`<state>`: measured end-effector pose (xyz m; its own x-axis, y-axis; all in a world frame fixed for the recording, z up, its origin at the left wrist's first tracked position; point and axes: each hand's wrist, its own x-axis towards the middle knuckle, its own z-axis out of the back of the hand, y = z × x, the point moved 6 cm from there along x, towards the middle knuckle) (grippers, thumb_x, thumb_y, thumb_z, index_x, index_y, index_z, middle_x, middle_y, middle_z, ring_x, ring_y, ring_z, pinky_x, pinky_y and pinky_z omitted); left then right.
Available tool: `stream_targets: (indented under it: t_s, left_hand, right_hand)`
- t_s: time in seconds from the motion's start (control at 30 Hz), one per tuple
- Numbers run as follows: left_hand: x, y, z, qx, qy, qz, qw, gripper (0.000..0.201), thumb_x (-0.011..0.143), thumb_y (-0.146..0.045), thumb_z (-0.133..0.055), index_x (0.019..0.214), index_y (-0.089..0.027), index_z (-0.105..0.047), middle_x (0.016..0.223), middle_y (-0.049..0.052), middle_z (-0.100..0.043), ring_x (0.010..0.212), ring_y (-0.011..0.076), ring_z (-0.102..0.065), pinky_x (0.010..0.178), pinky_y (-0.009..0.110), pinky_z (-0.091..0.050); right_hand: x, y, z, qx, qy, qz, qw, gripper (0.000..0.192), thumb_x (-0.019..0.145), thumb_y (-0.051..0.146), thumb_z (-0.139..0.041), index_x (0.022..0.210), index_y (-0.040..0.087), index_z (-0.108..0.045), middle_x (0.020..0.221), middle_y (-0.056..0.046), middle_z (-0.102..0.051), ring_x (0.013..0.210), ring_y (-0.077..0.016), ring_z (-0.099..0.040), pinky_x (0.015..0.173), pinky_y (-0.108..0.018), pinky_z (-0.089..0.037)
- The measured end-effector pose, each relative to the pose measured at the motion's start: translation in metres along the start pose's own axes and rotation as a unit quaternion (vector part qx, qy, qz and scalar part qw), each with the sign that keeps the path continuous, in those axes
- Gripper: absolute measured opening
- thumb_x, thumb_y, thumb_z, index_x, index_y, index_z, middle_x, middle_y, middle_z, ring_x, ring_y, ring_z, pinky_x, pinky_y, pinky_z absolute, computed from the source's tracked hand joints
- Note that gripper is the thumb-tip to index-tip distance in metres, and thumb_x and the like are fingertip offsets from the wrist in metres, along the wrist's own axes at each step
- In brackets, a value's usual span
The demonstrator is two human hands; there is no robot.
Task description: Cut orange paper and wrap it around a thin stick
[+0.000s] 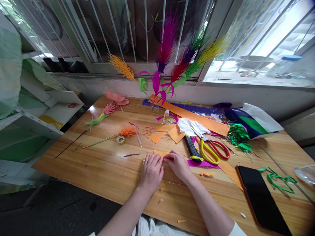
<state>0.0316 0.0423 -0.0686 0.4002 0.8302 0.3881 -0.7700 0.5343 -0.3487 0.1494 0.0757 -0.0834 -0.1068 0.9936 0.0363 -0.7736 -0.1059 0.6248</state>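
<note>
Close to the table's front, my left hand [152, 170] lies nearly flat, its fingers stretched forward by a small piece of orange paper [161, 153]. My right hand [177, 165] pinches that paper's near edge between thumb and fingertips. Fingers cover part of the piece. Right of my hands are a utility knife [192, 149] with a black and yellow handle and scissors [209, 151] with yellow and red handles. A purple paper strip [204, 164] runs beneath them. Cut orange paper pieces [176, 134] lie beyond my hands.
Colourful paper plumes [168, 42] stand in a clear holder at the back. Left lie an orange paper stem [127, 131], a pink one [110, 108] and a tape roll [120, 140]. A phone [261, 196] and green cord [280, 180] are on the right.
</note>
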Motion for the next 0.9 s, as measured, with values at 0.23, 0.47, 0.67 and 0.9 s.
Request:
stream_targets:
  t_s: [0.23, 0.47, 0.67, 0.9]
  left_hand:
    - [0.0021, -0.0010, -0.0042, 0.023, 0.015, 0.009, 1.000, 0.040, 0.075, -0.015, -0.043, 0.115, -0.017, -0.045, 0.114, 0.008, -0.054, 0.111, 0.0219, -0.044, 0.101, 0.050, -0.024]
    - [0.0029, -0.0010, -0.0046, 0.033, 0.032, 0.012, 0.999, 0.040, 0.075, -0.016, -0.042, 0.115, -0.016, -0.044, 0.116, 0.008, -0.052, 0.115, 0.0223, -0.039, 0.103, 0.049, -0.021]
    - [0.0044, -0.0026, -0.0049, 0.042, 0.031, 0.009, 0.999, 0.044, 0.073, -0.015, -0.043, 0.117, -0.016, -0.043, 0.118, 0.011, -0.049, 0.116, 0.0245, -0.036, 0.101, 0.051, -0.024]
    - [0.0057, -0.0020, -0.0069, 0.049, 0.046, 0.023, 0.998, 0.051, 0.071, -0.015, -0.045, 0.122, -0.014, -0.039, 0.125, 0.014, -0.041, 0.122, 0.0269, -0.027, 0.100, 0.052, -0.022]
  right_hand:
    - [-0.0016, 0.0022, 0.0038, -0.019, -0.013, 0.011, 1.000, 0.011, 0.074, 0.027, -0.053, 0.076, 0.020, -0.061, 0.077, -0.002, -0.056, 0.068, -0.0142, -0.055, 0.060, -0.024, -0.041]
    - [-0.0022, 0.0006, 0.0055, -0.026, -0.022, 0.017, 0.999, 0.012, 0.078, 0.027, -0.049, 0.077, 0.021, -0.059, 0.082, -0.002, -0.056, 0.064, -0.0127, -0.054, 0.058, -0.024, -0.040]
    - [-0.0007, -0.0001, 0.0047, -0.060, -0.054, 0.003, 0.997, 0.013, 0.078, 0.028, -0.048, 0.074, 0.020, -0.058, 0.076, -0.002, -0.056, 0.062, -0.0136, -0.054, 0.053, -0.024, -0.037]
    - [-0.0028, 0.0004, 0.0055, -0.045, -0.080, 0.008, 0.996, 0.015, 0.078, 0.031, -0.047, 0.083, 0.021, -0.057, 0.083, -0.003, -0.053, 0.062, -0.0127, -0.054, 0.051, -0.023, -0.037]
